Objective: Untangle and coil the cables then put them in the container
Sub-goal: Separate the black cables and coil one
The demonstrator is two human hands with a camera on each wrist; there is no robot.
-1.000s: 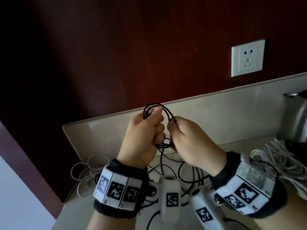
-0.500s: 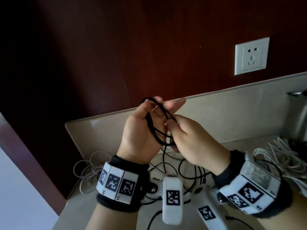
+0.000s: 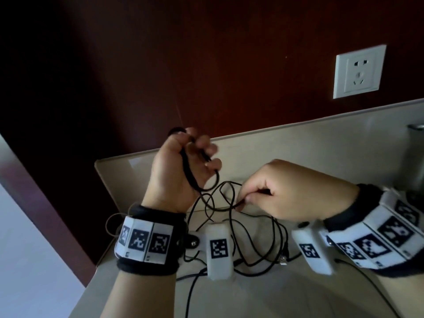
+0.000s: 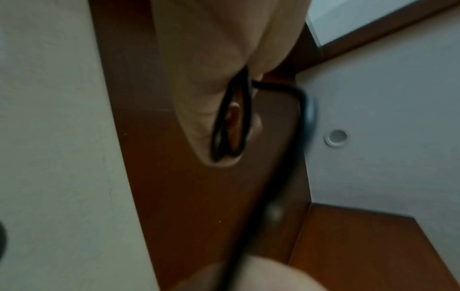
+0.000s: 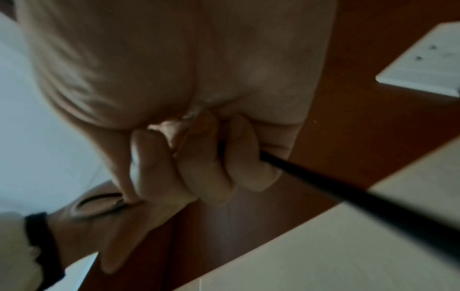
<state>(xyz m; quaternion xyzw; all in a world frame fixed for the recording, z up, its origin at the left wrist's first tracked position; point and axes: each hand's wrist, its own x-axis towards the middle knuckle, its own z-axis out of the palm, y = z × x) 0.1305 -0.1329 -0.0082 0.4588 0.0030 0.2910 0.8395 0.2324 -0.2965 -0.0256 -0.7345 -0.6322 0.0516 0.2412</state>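
A thin black cable point(image 3: 231, 216) hangs in loose loops between my hands and trails down onto the beige counter point(image 3: 263, 292). My left hand point(image 3: 183, 164) is raised, its fingers curled round a small coil of that cable point(image 4: 231, 122). To its right and lower, my right hand point(image 3: 286, 191) pinches a strand of the cable point(image 5: 311, 177) between thumb and fingertips. A USB plug point(image 3: 283, 260) lies on the counter below my right hand. No container shows in any view.
A white cable point(image 3: 112, 223) lies at the counter's left end, partly behind my left wrist. A metal kettle point(image 3: 415, 157) stands at the right edge. A white wall socket point(image 3: 359, 72) sits on the dark red wall above the counter's upstand.
My hands have parted: the right one dropped down and right along the cable, while the left stayed raised and closed its fingers round the coil.
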